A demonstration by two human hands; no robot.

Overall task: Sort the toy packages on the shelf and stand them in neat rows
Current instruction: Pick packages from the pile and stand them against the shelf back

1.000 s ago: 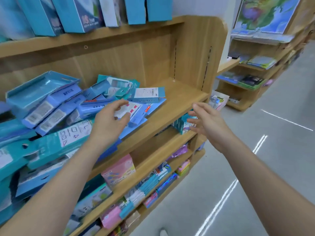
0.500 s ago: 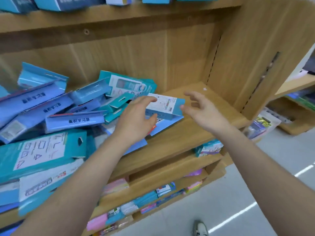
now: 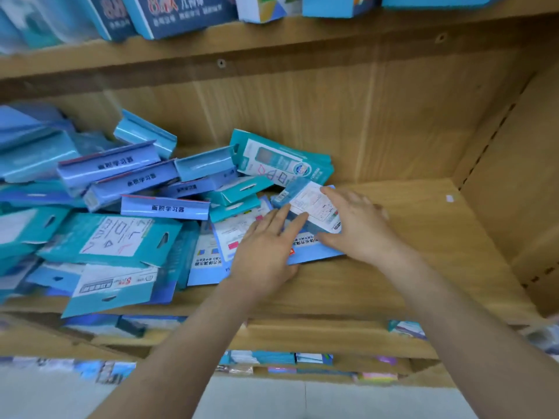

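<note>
Wooden shelf [image 3: 417, 267] with a jumbled pile of blue and teal packages [image 3: 109, 240] filling its 9 o'clock side. The left hand [image 3: 266, 249] lies flat, fingers straight, on the pile's edge. At its 2 o'clock, the right hand [image 3: 360, 228] spans a small box [image 3: 311, 204] between fingers and thumb; whether it grips cannot be told.

Bright, even indoor light from above, no hard shadows. A soft shadow band sits under the upper light-wood shelf board [image 3: 272, 46], across the wooden back panel [image 3: 302, 116]. There is mild sheen on the glossy blue and teal toy packages [image 3: 133, 182]; print on the middle ones is readable. Wide-angle bend: boards bow, the wooden side wall [image 3: 514, 164] leans. Left edge, dark-blue cardboard boxes [image 3: 181, 13] up top and the lower wooden shelves [image 3: 272, 337] are blurred. Fingers of the right grip [image 3: 360, 225] are motion-smeared. The pale grey floor [image 3: 302, 400] is washed out.
</note>
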